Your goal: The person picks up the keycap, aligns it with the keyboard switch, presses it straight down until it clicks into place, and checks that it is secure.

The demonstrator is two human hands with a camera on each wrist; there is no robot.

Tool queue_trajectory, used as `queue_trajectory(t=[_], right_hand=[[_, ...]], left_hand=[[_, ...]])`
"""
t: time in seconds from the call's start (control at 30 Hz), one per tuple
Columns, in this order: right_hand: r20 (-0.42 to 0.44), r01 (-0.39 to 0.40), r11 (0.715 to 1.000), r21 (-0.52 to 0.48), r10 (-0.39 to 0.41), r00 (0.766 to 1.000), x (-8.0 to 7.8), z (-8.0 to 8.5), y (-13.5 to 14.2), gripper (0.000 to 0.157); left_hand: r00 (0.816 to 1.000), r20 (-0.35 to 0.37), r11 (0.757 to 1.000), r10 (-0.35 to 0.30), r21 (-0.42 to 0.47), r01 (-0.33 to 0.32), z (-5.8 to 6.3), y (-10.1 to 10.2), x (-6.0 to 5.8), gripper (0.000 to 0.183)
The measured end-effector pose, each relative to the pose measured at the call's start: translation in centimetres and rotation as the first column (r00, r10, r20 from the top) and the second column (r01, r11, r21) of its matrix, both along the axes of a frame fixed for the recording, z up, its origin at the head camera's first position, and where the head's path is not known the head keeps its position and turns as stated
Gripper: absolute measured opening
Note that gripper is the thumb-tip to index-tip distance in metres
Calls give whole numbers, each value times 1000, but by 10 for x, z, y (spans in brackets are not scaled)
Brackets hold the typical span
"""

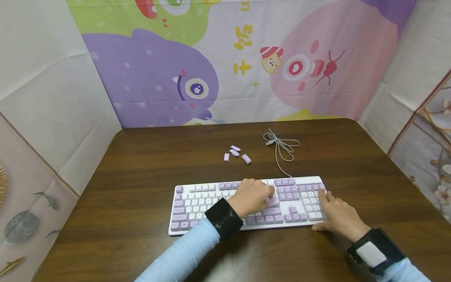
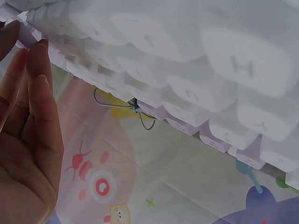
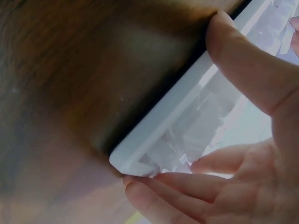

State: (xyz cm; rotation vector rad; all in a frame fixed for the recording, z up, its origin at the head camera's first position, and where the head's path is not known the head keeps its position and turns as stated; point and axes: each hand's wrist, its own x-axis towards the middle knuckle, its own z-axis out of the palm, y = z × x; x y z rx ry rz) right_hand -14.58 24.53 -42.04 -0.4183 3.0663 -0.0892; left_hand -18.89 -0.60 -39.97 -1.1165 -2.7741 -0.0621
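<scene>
A white keyboard [image 1: 289, 206] with white and lilac keycaps lies flat on the table. My left hand [image 1: 251, 196] is over its right-middle part, near the large lilac keys. In the left wrist view, thumb and fingertips pinch a lilac keycap [image 2: 28, 37]; whether it sits on the board or is lifted I cannot tell. My right hand [image 1: 340, 217] holds the keyboard's near right corner, thumb at the front edge and other fingers along the right side, the index finger by the number keys. Several loose lilac keycaps [image 1: 246, 158] lie behind the keyboard.
A bundled grey cable [image 1: 280, 145] with its plug runs from the keyboard's back edge. The brown wooden table [image 1: 141, 168] meets a cartoon-printed cloth [image 1: 239, 86] at the back, with pale cloth walls [image 1: 60, 70] at both sides.
</scene>
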Motion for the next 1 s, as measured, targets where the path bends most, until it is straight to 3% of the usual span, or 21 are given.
queue_trajectory(t=[0.13,0.23,0.3,0.37,0.43,0.5,0.73,1.0], right_hand=[[-6,-12,1000,15,12,1000,2,3,-4,103],[-87,-99,995,5,99,991,5,5,-13,97],[-157,-199,980,1,197,968,9,7,-23,92],[-208,-317,948,5,311,927,11,7,-35,86],[-209,-406,914,8,399,893,14,7,-47,81],[-184,-452,892,-1,444,877,16,6,-55,78],[-132,-448,894,5,445,886,15,3,-64,76],[-105,-442,897,-24,437,893,13,3,-63,77]], left_hand=[[1000,2,1000,-3,-1,3,0,-1,1,13],[1000,-3,1000,-4,-5,4,0,-1,2,13],[1000,-11,1000,-4,-10,4,-1,-1,2,13],[999,-32,1000,-5,-18,4,-1,-1,3,10],[998,-60,1000,-7,-24,6,-1,0,4,5],[995,-95,1000,-10,-28,7,-1,1,4,7],[984,-177,999,4,-38,-11,-3,4,7,13],[978,-207,999,20,-25,-26,-5,4,10,13]])
